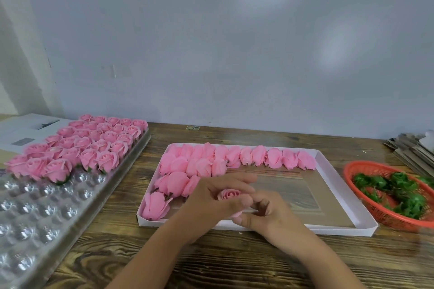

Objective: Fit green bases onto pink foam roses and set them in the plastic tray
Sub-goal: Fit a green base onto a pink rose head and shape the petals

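A dark, heavily grained wooden table [234,263] runs up to a pale grey-blue wall [211,54] marked with a few small dark spots along its top edge. Both hands meet over the near part of a shallow white cardboard box [340,229]: the left hand [206,204] and the right hand [270,216] together hold a single pink rose [229,194] between curled fingers, its bloom facing up (whether a green base is already on it cannot be told). More pink roses [211,162] lie on their sides along the far and left parts of the box. To the left sits the clear plastic tray [35,218], its far cups filled with upright finished roses [82,145], its near cups bare. At the right edge a red mesh basket [352,171] holds the green bases [404,195]. Papers [25,129] lie behind the tray, and a stack of flat cardboard [408,148] rests at the far right.
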